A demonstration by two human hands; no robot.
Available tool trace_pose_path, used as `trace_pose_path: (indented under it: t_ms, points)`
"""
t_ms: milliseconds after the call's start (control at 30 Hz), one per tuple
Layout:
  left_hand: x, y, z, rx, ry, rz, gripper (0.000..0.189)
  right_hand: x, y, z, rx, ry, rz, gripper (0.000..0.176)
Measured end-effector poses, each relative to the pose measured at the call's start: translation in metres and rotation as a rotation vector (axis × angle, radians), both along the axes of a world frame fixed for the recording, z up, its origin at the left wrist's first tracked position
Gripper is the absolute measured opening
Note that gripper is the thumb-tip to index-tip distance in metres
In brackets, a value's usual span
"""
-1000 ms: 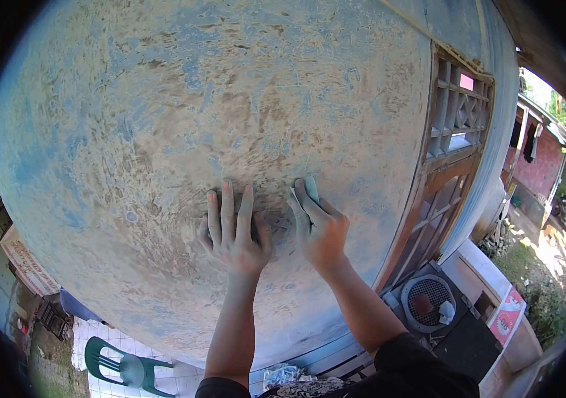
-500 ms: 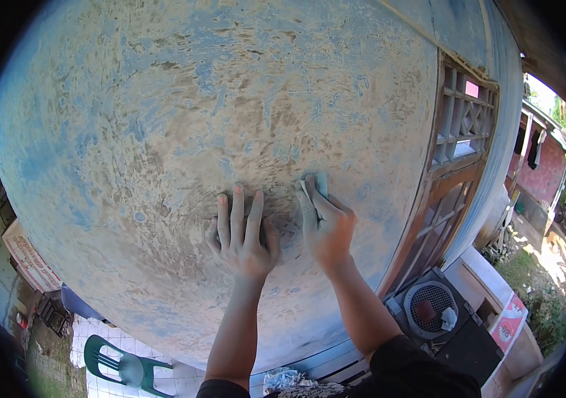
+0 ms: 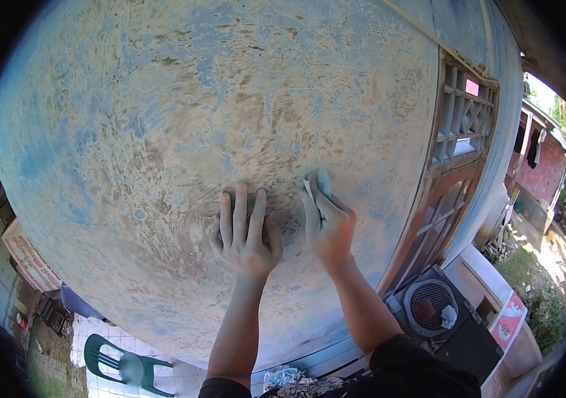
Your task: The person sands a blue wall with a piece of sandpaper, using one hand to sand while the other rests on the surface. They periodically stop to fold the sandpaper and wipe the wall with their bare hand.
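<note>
A large wall point(image 3: 163, 146) with worn, patchy blue paint and grey-brown dusty areas fills the middle of the head view. My left hand point(image 3: 246, 235) lies flat against it, fingers spread and pointing up, holding nothing. Just to its right, my right hand point(image 3: 330, 232) pinches a folded, pale blue-green piece of sandpaper point(image 3: 324, 181) between thumb and fingers, pressed to the wall. Pale dust coats both hands. Most of the sandpaper is hidden behind the right fingers.
A wooden-framed window point(image 3: 463, 119) is set in the wall at right. Below it stands a black loudspeaker point(image 3: 458, 345). At lower left are a green plastic chair point(image 3: 133, 368) and a cardboard box point(image 3: 31, 255). A crumpled blue-white bundle point(image 3: 286, 377) lies below my arms.
Both hands have shifted very slightly to the right on the wall. The sandpaper stays pinched in my right hand, and my left hand remains flat.
</note>
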State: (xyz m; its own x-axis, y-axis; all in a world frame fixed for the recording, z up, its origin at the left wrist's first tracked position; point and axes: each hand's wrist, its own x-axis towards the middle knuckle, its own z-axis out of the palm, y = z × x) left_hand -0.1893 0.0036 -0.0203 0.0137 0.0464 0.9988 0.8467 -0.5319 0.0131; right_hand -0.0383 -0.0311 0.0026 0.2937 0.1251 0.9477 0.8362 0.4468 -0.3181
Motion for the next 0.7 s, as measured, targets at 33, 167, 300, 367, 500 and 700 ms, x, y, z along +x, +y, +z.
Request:
trace_pose_path:
  t_ms: [33,167,300,367,500,700]
  points:
    - [0.0,0.0,0.0,-0.001,-0.002,-0.001,0.046,-0.001,-0.001,-0.009,0.012,-0.018,-0.022,0.033]
    - [0.0,0.0,0.001,0.006,0.023,0.002,0.045,0.0,-0.006,0.008,-0.017,-0.015,-0.061,0.032]
    - [-0.001,-0.001,0.001,-0.008,0.036,0.013,0.045,0.001,-0.001,0.01,-0.004,0.025,0.014,0.033]
    - [0.0,-0.001,0.0,-0.002,0.031,0.014,0.045,-0.005,0.0,-0.007,0.044,0.007,-0.021,0.035]
    - [0.001,-0.002,0.001,-0.012,0.022,0.01,0.045,0.003,-0.005,-0.001,-0.082,-0.067,-0.106,0.037]
    - [0.0,-0.001,-0.003,-0.012,-0.008,-0.034,0.043,-0.004,-0.003,-0.001,0.016,0.049,0.032,0.038]
